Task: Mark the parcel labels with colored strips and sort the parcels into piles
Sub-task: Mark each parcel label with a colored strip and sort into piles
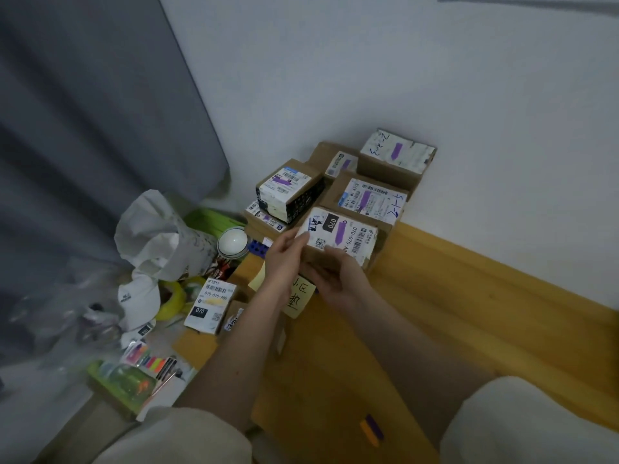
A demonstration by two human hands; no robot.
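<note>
Head view. I see both hands on one cardboard parcel (338,241), a small brown box with a white printed label on its top face. The label carries a black "070" patch, barcodes and a purple strip (341,233) laid across it. The left hand (284,259) grips the near-left corner, fingers (298,241) curled over the top edge. The right hand (335,279) holds the near side from below, fingers curled round the lower edge. The parcel sits at the front of a pile of boxes (365,182) stacked against the white wall; I cannot tell whether it rests on the pile or is held just clear of it. Every visible label in that pile bears a purple strip, and two show blue handwriting.

The pile stands on a yellow wooden table (485,296) with a smooth, flat surface. A pale yellow sticky note (299,298) with black handwriting lies just under the hands. Near the lower edge, loose purple and orange strips (371,426) lie on the wood.

To the left, a separate parcel (211,304) with a white "070" label stands apart from the pile. Beside it are a crumpled white plastic bag (160,236), a round white bowl (232,242), a roll of yellow tape (174,299) and a pack of multicoloured strips (150,360). A grey curtain (83,128) hangs in soft folds at far left.
</note>
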